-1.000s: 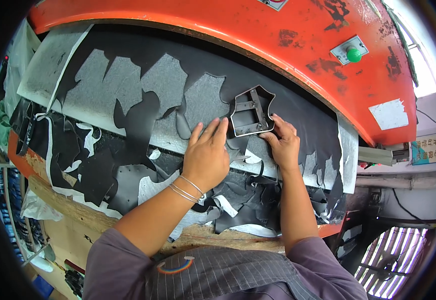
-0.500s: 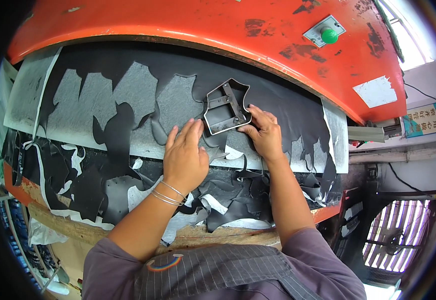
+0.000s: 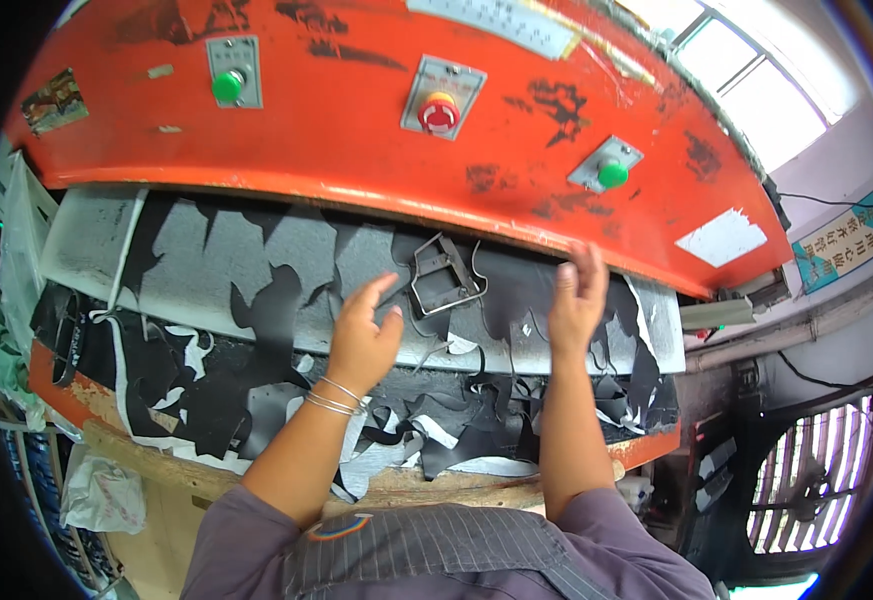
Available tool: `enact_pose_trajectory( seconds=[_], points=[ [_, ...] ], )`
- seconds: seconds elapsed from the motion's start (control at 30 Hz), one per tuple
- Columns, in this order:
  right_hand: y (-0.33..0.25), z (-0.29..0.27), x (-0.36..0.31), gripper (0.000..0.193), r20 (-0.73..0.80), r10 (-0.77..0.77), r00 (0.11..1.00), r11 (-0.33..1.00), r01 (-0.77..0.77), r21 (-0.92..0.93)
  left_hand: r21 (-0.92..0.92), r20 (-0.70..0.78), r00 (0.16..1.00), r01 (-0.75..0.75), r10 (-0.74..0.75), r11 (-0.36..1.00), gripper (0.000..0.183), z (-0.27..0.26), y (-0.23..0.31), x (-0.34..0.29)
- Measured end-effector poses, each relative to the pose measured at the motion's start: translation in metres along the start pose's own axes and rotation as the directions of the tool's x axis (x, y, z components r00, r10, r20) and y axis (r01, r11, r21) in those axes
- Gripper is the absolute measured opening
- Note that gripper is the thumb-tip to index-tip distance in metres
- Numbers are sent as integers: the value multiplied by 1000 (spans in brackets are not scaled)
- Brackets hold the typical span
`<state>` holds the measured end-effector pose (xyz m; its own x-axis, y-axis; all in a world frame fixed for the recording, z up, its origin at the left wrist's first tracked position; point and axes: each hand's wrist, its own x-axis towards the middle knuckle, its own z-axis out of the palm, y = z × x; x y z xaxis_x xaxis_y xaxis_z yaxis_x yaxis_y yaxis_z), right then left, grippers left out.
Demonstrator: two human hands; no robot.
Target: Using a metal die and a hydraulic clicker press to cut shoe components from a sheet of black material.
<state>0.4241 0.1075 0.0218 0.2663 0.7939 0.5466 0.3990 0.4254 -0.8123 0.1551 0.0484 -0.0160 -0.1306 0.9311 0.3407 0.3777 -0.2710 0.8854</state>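
A steel cutting die, an angular outline frame with an inner crossbar, lies on a black leather-like sheet under the front edge of a red press head. Just left of the die is my left hand, open with thumb and fingers apart, holding nothing. My right hand is raised to the right of the die, fingers stretched upward near the press's lower edge, and it is empty too. Cut-out gaps in the sheet show the pale grey cutting board beneath.
The red press head spans the far side, carrying a left green button, a red stop button and a right green button. Black and white scraps pile along the near edge. A clear plastic bag hangs at lower left.
My right hand has let go of the die and moved up and right. My left hand has lifted off the sheet beside it. The view has tilted up, showing more of the press.
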Motion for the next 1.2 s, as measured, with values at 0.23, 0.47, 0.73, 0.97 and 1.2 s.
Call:
enact_pose_trajectory(
  seconds=[0.23,0.47,0.73,0.97,1.2],
  points=[
    [-114,6,68,53,-322,-610,724,755,407,-515,-47,-611,760,-312,220,949,18,-130,45,55],
    [-147,5,74,54,-380,-709,595,655,354,-667,468,-231,831,-361,506,807,27,-213,95,56],
    [-168,-32,-163,50,890,-40,455,831,510,-224,185,377,926,-89,13,979,13,-135,86,-152],
    [-162,-60,-254,46,908,59,414,749,583,-315,358,404,913,-212,54,910,20,-78,96,-229],
    [-147,-59,-242,39,916,90,392,769,557,-314,377,312,945,-216,97,900,17,-61,92,-220]
  ],
)
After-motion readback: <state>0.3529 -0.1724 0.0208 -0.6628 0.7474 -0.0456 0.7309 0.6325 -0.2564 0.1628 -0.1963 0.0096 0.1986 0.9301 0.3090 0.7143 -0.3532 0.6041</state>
